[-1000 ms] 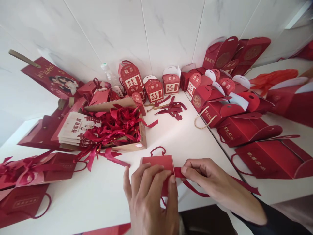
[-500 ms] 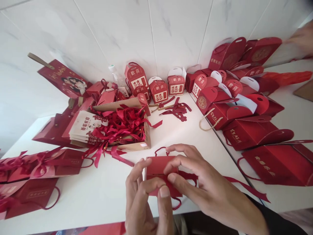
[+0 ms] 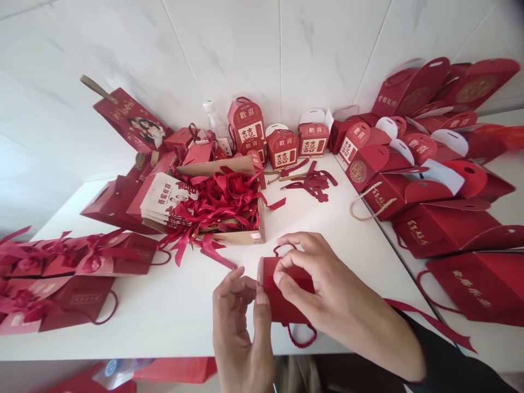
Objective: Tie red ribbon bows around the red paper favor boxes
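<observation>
A small red gift box (image 3: 292, 311) with twisted cord handles lies on the white table in front of me. My left hand (image 3: 241, 322) has its thumb and forefinger pinched at the box's left edge, its other fingers curled alongside. Over the top of the box is my right hand (image 3: 323, 295), thumb and forefinger brought together; what is between them, if anything, is hidden. A dark red ribbon (image 3: 434, 322) stretches out to the right from beneath my right forearm.
Behind the box stands a cardboard box (image 3: 241, 237) full of red ribbons (image 3: 229, 196). Finished-looking boxes with bows (image 3: 131, 254) sit at the left. Several red gift boxes (image 3: 446, 229) fill the right side. Cord pieces (image 3: 313, 183) and small boxes (image 3: 282, 150) are near the wall.
My left thumb and forefinger have moved to the box's left edge. My right thumb and forefinger have closed together over its top. The whole view has shifted, and the other person's hand at upper right is gone.
</observation>
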Tool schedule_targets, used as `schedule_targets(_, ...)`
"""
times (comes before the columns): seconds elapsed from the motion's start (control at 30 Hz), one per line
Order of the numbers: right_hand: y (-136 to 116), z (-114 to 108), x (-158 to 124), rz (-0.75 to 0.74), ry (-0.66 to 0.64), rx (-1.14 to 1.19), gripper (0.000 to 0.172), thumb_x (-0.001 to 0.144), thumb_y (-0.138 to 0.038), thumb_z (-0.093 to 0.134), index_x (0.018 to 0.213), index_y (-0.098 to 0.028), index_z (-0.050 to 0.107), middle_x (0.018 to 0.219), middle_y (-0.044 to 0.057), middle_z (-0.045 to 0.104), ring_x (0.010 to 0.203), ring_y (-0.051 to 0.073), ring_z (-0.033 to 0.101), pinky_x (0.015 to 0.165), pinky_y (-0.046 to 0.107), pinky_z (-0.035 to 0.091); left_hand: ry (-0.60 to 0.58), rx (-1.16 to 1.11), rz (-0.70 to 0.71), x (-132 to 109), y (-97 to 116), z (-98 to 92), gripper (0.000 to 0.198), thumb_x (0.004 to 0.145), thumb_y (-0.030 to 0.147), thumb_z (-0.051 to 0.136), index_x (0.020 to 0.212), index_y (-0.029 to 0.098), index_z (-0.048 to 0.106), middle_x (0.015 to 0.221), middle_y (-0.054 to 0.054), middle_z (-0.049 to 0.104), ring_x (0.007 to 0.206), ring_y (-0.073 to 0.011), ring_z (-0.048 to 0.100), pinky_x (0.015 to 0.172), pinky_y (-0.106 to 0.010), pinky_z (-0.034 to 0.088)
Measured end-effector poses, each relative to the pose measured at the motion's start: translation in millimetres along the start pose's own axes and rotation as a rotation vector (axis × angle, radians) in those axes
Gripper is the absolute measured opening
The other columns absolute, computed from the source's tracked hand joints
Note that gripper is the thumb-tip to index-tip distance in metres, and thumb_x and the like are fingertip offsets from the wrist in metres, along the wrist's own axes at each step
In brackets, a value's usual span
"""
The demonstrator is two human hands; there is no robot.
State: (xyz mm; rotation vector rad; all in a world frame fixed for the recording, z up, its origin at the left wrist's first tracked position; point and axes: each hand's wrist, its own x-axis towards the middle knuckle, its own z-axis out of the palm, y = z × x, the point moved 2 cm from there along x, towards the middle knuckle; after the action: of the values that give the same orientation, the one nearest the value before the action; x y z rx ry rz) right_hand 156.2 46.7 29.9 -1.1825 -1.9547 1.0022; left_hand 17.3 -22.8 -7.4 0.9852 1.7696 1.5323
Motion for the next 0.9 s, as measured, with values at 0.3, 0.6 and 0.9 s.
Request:
schedule_targets(0.3, 1.6, 6.5, 3.4, 0.018, -0.027, -0.070, 0.015, 0.095, -0.009, 0.062, 0.087, -0.022, 0.065, 0.120, 0.007, 0.058, 0.123, 0.027, 0.054, 0.107, 0.043, 0.042, 0.030, 0.011, -0.028, -0.4, 0.2, -4.1, 0.030, 0.095, 0.036, 0.066, 0.123, 0.024, 0.061, 0.097, -0.004, 0.065, 0.087, -0.0147, 0.065, 0.079, -0.025, 0.056)
schedule_targets(0.6, 6.7, 11.5, 9.7, 0.012, -0.023, -0.096, 0.015, 0.095, -0.009, 0.062, 0.085, -0.021, 0.065, 0.118, 0.009, 0.059, 0.125, 0.027, 0.052, 0.108, 0.045, 0.041, -0.014, -0.006, -0.086, -1.5, 1.2, -3.9, 0.028, 0.099, 0.042, 0.056, 0.121, 0.025, 0.063, 0.103, -0.004, 0.066, 0.095, -0.0168, 0.065, 0.085, -0.027, 0.054)
schedule_targets(0.9, 8.3, 9.8, 4.9, 0.003, -0.018, -0.037, 0.011, 0.096, -0.020, 0.057, 0.087, -0.023, 0.062, 0.120, 0.007, 0.058, 0.123, 0.026, 0.053, 0.107, 0.045, 0.041, -0.139, -0.038, -0.210, 7.2, -4.6, -2.8, 0.033, 0.092, 0.054, 0.066, 0.086, 0.021, 0.063, 0.080, 0.000, 0.062, 0.078, -0.0162, 0.055, 0.076, -0.026, 0.045)
